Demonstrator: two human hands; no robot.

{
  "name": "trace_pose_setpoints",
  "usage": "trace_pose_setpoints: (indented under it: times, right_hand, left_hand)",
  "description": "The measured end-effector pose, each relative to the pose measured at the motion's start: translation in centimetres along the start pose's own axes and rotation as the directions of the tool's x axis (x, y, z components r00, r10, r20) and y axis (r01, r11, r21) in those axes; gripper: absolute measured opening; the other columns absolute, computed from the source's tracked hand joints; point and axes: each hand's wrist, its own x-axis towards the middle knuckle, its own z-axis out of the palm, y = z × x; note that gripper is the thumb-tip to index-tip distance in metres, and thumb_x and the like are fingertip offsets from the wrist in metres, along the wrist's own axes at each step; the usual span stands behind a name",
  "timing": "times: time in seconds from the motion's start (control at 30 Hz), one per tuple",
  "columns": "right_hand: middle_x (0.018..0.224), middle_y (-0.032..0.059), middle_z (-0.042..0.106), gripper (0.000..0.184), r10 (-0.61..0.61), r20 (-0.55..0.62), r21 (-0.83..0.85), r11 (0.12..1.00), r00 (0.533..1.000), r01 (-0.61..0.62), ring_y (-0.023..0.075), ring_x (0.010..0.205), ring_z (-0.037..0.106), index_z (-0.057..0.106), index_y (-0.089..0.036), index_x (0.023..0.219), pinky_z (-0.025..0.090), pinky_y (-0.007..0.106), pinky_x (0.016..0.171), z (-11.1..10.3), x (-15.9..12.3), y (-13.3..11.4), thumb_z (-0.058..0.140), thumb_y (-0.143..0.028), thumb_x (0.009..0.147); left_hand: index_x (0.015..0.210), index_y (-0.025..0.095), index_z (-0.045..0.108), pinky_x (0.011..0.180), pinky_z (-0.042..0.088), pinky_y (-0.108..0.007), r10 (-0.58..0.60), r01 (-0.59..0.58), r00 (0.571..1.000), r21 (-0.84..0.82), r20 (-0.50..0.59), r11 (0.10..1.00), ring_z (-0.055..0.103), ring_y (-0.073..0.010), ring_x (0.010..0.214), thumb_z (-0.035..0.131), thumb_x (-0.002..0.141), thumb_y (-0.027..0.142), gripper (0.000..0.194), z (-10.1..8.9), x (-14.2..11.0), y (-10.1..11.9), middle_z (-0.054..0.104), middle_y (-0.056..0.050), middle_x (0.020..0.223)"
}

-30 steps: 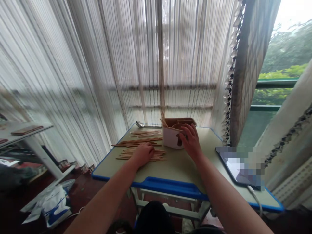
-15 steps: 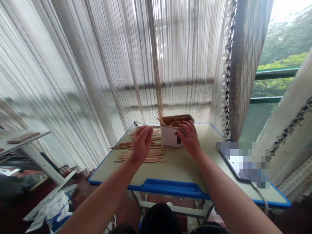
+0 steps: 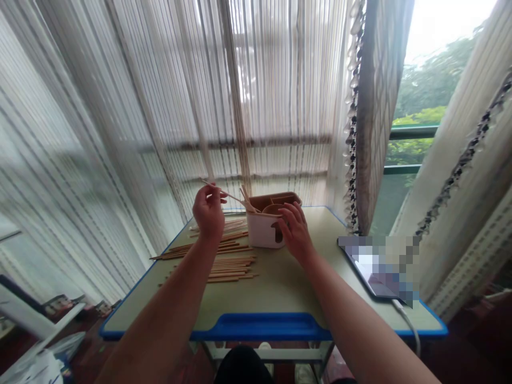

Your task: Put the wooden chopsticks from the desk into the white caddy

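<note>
My left hand (image 3: 209, 209) pinches a thin pale chopstick (image 3: 232, 197), raised above the table and slanting down to the right. Its lower end reaches the left compartment of a white utensil holder (image 3: 261, 230) with a brown inside, where several pale chopsticks (image 3: 244, 194) stand leaning. My right hand (image 3: 295, 226) grips the holder's right front side, fingers at the rim and thumb beside the dark cut-out. Left of the holder lie rows of chopsticks: pale ones (image 3: 235, 226) at the back, darker brown ones (image 3: 188, 247) in the middle, and light brown ones (image 3: 232, 270) in front, partly behind my left forearm.
The table (image 3: 280, 293) has a blue edge and a blue front tray (image 3: 276, 322). At its right lies a tablet-like device (image 3: 368, 277), partly blurred out, with a white cable (image 3: 408, 322). Striped curtains (image 3: 180, 80) hang behind the table.
My left hand has risen from over the chopstick rows and now shows a pale chopstick angled into the holder. My right hand stays at the holder. The view has shifted to the right.
</note>
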Motion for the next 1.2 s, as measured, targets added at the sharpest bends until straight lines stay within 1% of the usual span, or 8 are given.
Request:
trace_pose_setpoints:
  times: [0.17,0.4,0.47,0.57,0.63,0.73,0.9,1.2]
  right_hand:
    - [0.132,0.0063,0.049,0.031,-0.004,0.002,0.001,1.000,1.000,0.004,0.0233,0.136,0.026,0.055,-0.021,0.114,0.029,0.048,0.111,0.2,0.1,0.0,0.038,-0.036,0.093]
    - [0.132,0.0076,0.049,0.032,-0.028,-0.003,-0.006,1.000,1.000,0.028,0.0243,0.136,0.027,0.055,-0.021,0.116,0.028,0.048,0.111,0.4,0.1,0.3,0.041,-0.038,0.092]
    - [0.131,0.0078,0.050,0.032,-0.032,-0.004,-0.008,0.999,0.999,0.032,0.0242,0.136,0.027,0.055,-0.021,0.115,0.028,0.048,0.112,0.4,0.1,0.3,0.042,-0.038,0.091]
    - [0.131,0.0077,0.049,0.032,-0.031,0.002,-0.014,0.999,1.000,0.031,0.0243,0.135,0.027,0.055,-0.021,0.115,0.028,0.047,0.111,0.4,0.1,0.3,0.042,-0.038,0.091]
    - [0.132,0.0074,0.049,0.032,-0.025,0.008,-0.013,1.000,1.000,0.025,0.0242,0.135,0.027,0.054,-0.022,0.116,0.028,0.047,0.111,0.3,0.1,0.3,0.041,-0.038,0.092]
    - [0.132,0.0071,0.049,0.033,-0.025,0.015,-0.003,1.000,1.000,0.025,0.0239,0.136,0.027,0.055,-0.022,0.115,0.027,0.048,0.112,0.2,0.2,0.3,0.037,-0.038,0.093]
    - [0.132,0.0078,0.049,0.034,-0.030,0.020,0.004,1.000,0.999,0.030,0.0236,0.136,0.027,0.055,-0.021,0.115,0.026,0.047,0.112,0.1,0.2,0.1,0.034,-0.038,0.094]
    - [0.132,0.0082,0.050,0.034,-0.034,0.015,-0.011,0.999,0.999,0.034,0.0237,0.136,0.027,0.055,-0.020,0.115,0.027,0.046,0.112,0.2,0.1,0.2,0.037,-0.038,0.093]
  left_hand:
    - [0.101,0.015,0.064,0.054,0.048,-0.019,-0.036,0.016,0.971,0.085,0.236,0.996,0.061,-0.0109,0.069,0.054,0.082,0.042,0.034,0.0,0.5,-1.5,0.067,-0.005,0.084]
    - [0.110,0.015,0.063,0.064,0.049,-0.024,-0.145,-0.043,0.840,0.331,0.522,0.943,0.061,-0.0128,0.071,0.051,0.083,0.038,0.038,-1.4,0.5,-1.9,0.068,-0.008,0.098]
    - [0.100,0.015,0.067,0.069,0.049,-0.026,-0.203,-0.189,0.729,0.477,0.653,0.858,0.061,-0.0147,0.073,0.053,0.079,0.033,0.031,-1.9,0.0,-1.4,0.070,-0.007,0.091]
    - [0.082,0.019,0.072,0.071,0.047,-0.027,-0.380,-0.459,0.414,0.550,0.828,0.698,0.063,-0.0179,0.077,0.055,0.074,0.026,0.020,-2.1,-1.1,-0.5,0.071,-0.006,0.082]
    - [0.080,0.021,0.073,0.069,0.046,-0.027,-0.491,-0.574,0.248,0.535,0.835,0.619,0.064,-0.0192,0.076,0.056,0.071,0.025,0.019,-1.9,-1.9,-0.1,0.071,-0.006,0.082]
    - [0.084,0.022,0.073,0.068,0.047,-0.029,-0.589,-0.670,0.130,0.509,0.797,0.540,0.064,-0.0214,0.077,0.059,0.068,0.027,0.022,-1.5,-2.8,0.0,0.071,-0.008,0.087]
    - [0.091,0.020,0.073,0.069,0.048,-0.030,-0.608,-0.720,0.046,0.448,0.793,0.530,0.065,-0.0236,0.080,0.062,0.067,0.035,0.031,-1.4,-3.3,-0.6,0.071,-0.011,0.089]
    - [0.086,0.018,0.072,0.067,0.047,-0.026,-0.624,-0.708,0.024,0.454,0.781,0.541,0.064,-0.0199,0.076,0.055,0.069,0.019,0.024,-1.3,-4.2,-1.0,0.071,-0.009,0.087]
